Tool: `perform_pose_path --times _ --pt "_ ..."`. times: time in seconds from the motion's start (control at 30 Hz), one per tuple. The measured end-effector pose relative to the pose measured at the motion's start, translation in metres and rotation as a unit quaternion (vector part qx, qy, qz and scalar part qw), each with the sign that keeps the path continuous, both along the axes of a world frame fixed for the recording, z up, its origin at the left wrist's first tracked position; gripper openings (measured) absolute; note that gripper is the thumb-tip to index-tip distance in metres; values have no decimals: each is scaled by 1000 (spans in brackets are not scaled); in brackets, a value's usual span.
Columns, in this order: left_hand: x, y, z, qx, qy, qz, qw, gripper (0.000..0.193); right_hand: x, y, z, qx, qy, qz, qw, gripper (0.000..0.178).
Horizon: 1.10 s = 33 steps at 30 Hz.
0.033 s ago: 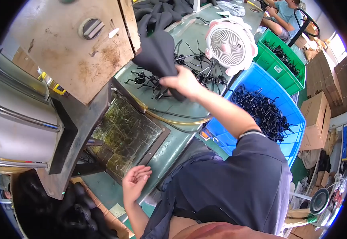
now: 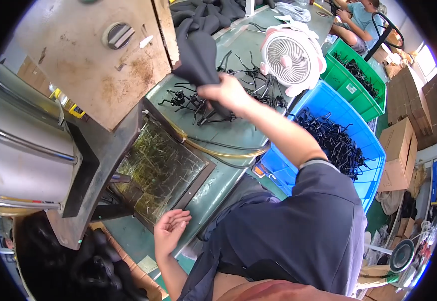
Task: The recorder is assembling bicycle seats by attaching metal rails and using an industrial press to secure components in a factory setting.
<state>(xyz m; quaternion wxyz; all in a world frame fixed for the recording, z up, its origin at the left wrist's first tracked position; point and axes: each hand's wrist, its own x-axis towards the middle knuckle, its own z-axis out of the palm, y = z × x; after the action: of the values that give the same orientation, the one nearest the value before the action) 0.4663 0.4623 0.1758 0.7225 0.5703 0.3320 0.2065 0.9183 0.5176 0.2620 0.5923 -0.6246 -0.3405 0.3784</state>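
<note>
right hand [image 2: 227, 93] – clamped on dark grey cloth [image 2: 198, 52] (upper centre, above black wire parts [image 2: 198, 103]) | left hand [image 2: 168, 230] – fingers apart, empty, lower centre beside mould plate [image 2: 158, 170]

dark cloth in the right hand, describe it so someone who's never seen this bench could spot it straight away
Start at the green workbench beside the rusty machine. Near its far end, left of the small white fan, the right hand grips a dark grey cloth that runs up from the fist. Unlike the thin black hooked parts scattered beneath it, it is soft, broad and folded.
</note>
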Motion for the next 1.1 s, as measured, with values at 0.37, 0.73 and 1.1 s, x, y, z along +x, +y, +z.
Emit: perform_pose_path --times 0.37,0.73,1.1 --pt "-78 16 9 111 0 232 966 32 -8 98 -18 104 -557 111 817 51" --pt "-192 159 -59 323 385 448 740 56 -12 -14 -114 21 -777 148 611 28" --pt "-148 268 -104 350 488 365 711 105 4 -4 -69 42 -683 173 708 37"
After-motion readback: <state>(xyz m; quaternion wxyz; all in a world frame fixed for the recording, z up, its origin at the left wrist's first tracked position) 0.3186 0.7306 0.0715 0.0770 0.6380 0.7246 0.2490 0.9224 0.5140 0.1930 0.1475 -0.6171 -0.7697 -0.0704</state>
